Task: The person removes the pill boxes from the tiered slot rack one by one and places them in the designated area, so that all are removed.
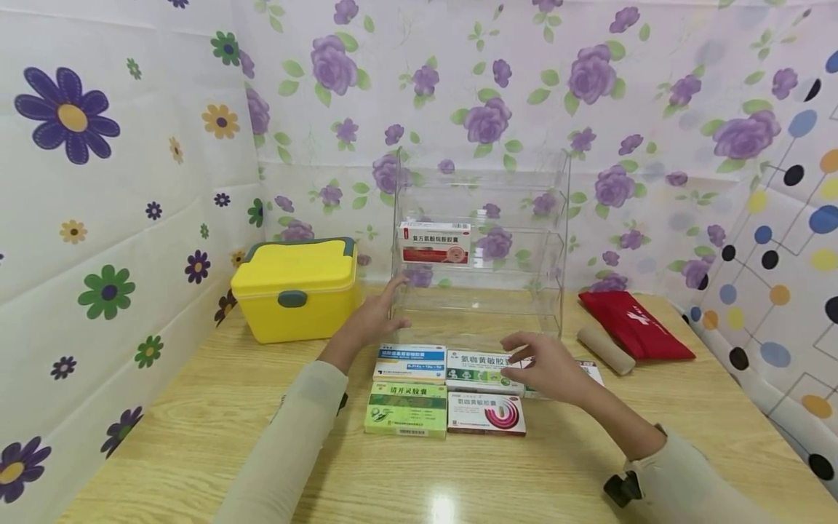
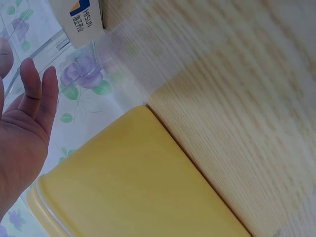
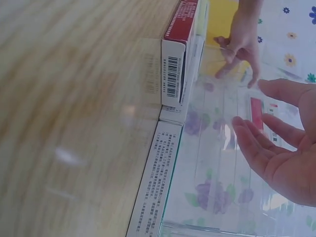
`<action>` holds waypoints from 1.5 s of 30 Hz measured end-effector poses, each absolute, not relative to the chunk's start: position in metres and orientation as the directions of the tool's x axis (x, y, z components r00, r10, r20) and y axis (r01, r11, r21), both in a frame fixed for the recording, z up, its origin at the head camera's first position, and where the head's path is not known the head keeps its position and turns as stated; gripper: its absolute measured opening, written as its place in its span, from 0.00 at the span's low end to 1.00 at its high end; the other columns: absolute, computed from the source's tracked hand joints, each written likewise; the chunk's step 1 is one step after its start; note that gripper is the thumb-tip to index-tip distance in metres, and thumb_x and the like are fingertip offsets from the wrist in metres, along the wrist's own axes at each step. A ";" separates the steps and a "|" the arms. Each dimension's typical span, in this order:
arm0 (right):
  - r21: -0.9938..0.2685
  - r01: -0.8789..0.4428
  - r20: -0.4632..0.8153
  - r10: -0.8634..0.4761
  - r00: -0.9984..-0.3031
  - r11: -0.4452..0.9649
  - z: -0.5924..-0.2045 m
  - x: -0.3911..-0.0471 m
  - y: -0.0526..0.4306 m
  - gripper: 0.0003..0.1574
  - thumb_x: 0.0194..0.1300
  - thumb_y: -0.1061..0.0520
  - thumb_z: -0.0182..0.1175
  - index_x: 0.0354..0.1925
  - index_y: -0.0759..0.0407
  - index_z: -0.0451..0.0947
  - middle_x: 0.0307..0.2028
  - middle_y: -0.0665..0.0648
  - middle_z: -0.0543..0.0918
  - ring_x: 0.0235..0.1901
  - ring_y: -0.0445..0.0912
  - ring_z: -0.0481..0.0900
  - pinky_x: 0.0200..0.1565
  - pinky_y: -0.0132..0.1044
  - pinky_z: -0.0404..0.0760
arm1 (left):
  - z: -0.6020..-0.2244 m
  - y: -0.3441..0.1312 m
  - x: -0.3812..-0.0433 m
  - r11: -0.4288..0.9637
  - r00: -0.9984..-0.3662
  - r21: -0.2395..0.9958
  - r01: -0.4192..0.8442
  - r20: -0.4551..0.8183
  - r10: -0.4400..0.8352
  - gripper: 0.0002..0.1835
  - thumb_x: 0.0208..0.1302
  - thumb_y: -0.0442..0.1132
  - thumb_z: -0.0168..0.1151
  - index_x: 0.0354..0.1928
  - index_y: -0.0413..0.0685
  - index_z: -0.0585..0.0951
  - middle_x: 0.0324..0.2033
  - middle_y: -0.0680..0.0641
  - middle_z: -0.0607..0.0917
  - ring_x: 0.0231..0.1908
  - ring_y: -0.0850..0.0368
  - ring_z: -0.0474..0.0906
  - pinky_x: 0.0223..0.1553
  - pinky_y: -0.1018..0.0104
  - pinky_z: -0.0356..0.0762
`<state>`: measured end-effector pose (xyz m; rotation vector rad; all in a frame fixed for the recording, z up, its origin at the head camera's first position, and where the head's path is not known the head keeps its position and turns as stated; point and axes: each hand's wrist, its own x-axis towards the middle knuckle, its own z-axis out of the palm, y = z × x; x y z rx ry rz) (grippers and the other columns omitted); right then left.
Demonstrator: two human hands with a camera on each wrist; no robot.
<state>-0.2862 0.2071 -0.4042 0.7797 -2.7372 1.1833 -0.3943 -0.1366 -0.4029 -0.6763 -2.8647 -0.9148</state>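
Note:
My left hand (image 1: 372, 320) is at the left side of the clear tiered rack (image 1: 481, 295), fingers spread and nothing held. Over the medicine boxes hangs my right hand (image 1: 550, 367), its fingers and thumb apart with nothing between them. It partly covers the white-and-green box (image 1: 481, 367) and another box (image 1: 592, 371) to its right. A blue-and-white box (image 1: 409, 364), a green box (image 1: 406, 411) and a white box with a pink-red swirl (image 1: 486, 413) lie beside these. One red-and-white medicine box (image 1: 435, 244) stands on the rack, at its left.
A yellow lidded case (image 1: 294, 291) stands left of the rack, close to my left hand. To the right, a red first-aid pouch (image 1: 628, 324) lies beside a tan roll (image 1: 605, 349). Patterned cloth walls (image 1: 419, 80) enclose the wooden table (image 1: 366, 480).

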 end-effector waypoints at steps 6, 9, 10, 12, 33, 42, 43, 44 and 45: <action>-0.693 -0.436 0.262 -0.363 -0.894 0.574 -0.402 -0.292 0.201 0.32 0.60 0.53 0.72 0.60 0.59 0.77 0.57 0.61 0.81 0.49 0.55 0.84 0.39 0.39 0.85 | -0.404 -0.137 -0.395 0.732 -0.903 0.533 0.424 0.188 0.386 0.47 0.61 0.46 0.71 0.74 0.71 0.51 0.59 0.33 0.78 0.49 0.43 0.77 0.59 0.41 0.72; -0.721 -0.418 0.274 -0.327 -0.905 0.553 -0.403 -0.297 0.198 0.33 0.60 0.52 0.72 0.62 0.59 0.76 0.58 0.61 0.80 0.50 0.56 0.83 0.41 0.41 0.85 | -0.404 -0.137 -0.396 0.724 -0.897 0.535 0.436 0.199 0.394 0.47 0.61 0.45 0.71 0.74 0.69 0.51 0.62 0.33 0.75 0.52 0.42 0.77 0.59 0.40 0.71; -0.731 -0.416 0.281 -0.317 -0.906 0.542 -0.404 -0.300 0.196 0.34 0.60 0.53 0.72 0.62 0.59 0.75 0.59 0.61 0.79 0.51 0.56 0.83 0.41 0.42 0.85 | -0.404 -0.137 -0.396 0.720 -0.895 0.536 0.441 0.202 0.397 0.47 0.61 0.45 0.71 0.74 0.69 0.51 0.63 0.33 0.75 0.52 0.42 0.77 0.60 0.40 0.71; -0.747 -0.406 0.288 -0.294 -0.911 0.526 -0.405 -0.304 0.194 0.34 0.60 0.52 0.71 0.62 0.59 0.75 0.59 0.61 0.79 0.51 0.57 0.82 0.42 0.42 0.85 | -0.404 -0.137 -0.396 0.718 -0.893 0.535 0.445 0.205 0.401 0.47 0.61 0.45 0.71 0.74 0.69 0.51 0.63 0.33 0.74 0.51 0.42 0.76 0.60 0.39 0.70; -0.717 -0.470 0.468 -0.143 -0.872 0.515 -0.380 -0.348 0.155 0.31 0.61 0.53 0.71 0.60 0.61 0.76 0.57 0.60 0.80 0.52 0.55 0.80 0.47 0.48 0.83 | -0.406 -0.137 -0.398 0.725 -0.898 0.534 0.435 0.201 0.391 0.47 0.61 0.45 0.71 0.74 0.69 0.51 0.50 0.34 0.81 0.39 0.44 0.76 0.56 0.41 0.75; -0.685 -0.532 0.590 -0.048 -0.806 0.498 -0.358 -0.382 0.138 0.31 0.60 0.59 0.71 0.59 0.66 0.76 0.56 0.64 0.80 0.53 0.59 0.79 0.49 0.53 0.81 | -0.407 -0.136 -0.398 0.739 -0.907 0.530 0.417 0.188 0.377 0.47 0.62 0.46 0.71 0.74 0.71 0.50 0.40 0.36 0.82 0.37 0.45 0.76 0.54 0.43 0.77; -0.686 -0.528 0.592 -0.038 -0.805 0.500 -0.356 -0.386 0.137 0.30 0.60 0.59 0.71 0.59 0.65 0.76 0.56 0.64 0.80 0.54 0.58 0.79 0.49 0.53 0.81 | -0.406 -0.136 -0.398 0.740 -0.908 0.528 0.416 0.187 0.376 0.47 0.62 0.46 0.71 0.74 0.71 0.50 0.41 0.37 0.83 0.37 0.46 0.76 0.55 0.43 0.76; -0.685 -0.528 0.595 -0.031 -0.803 0.502 -0.354 -0.389 0.136 0.29 0.61 0.59 0.70 0.59 0.66 0.76 0.56 0.64 0.79 0.54 0.58 0.78 0.50 0.53 0.80 | -0.407 -0.136 -0.397 0.740 -0.908 0.530 0.415 0.187 0.375 0.47 0.62 0.46 0.71 0.74 0.71 0.51 0.43 0.37 0.83 0.38 0.46 0.76 0.55 0.43 0.76; -0.682 -0.531 0.601 -0.028 -0.799 0.502 -0.352 -0.392 0.135 0.29 0.61 0.60 0.70 0.59 0.66 0.76 0.56 0.64 0.79 0.54 0.59 0.78 0.51 0.54 0.80 | -0.407 -0.136 -0.397 0.739 -0.909 0.533 0.412 0.185 0.374 0.47 0.62 0.46 0.71 0.74 0.71 0.51 0.42 0.37 0.83 0.38 0.46 0.76 0.56 0.43 0.76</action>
